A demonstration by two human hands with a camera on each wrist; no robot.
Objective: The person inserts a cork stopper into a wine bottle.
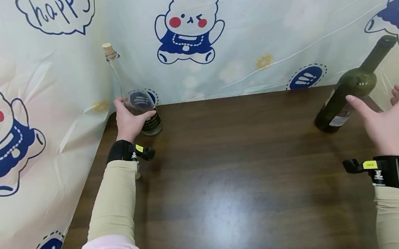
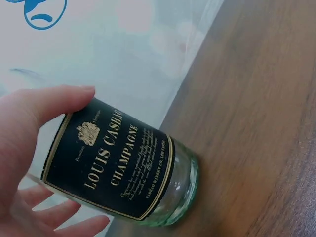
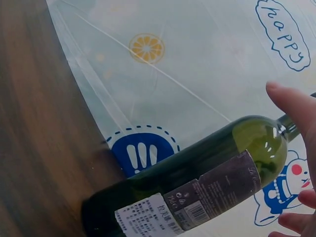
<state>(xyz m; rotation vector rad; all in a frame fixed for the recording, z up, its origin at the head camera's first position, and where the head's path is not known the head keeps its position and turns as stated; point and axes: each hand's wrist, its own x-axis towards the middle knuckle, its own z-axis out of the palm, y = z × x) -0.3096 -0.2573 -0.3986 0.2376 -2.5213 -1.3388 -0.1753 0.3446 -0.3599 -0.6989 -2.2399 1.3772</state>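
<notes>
One table (image 1: 221, 180) bears one clear bottle (image 1: 133, 93), one green bottle (image 1: 353, 84).

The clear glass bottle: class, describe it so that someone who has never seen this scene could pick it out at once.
Find the dark brown table and look to its far left corner. By the left hand stands the clear glass bottle. Its colourless glass and pale cork set it apart from the green bottle on the right.
</notes>
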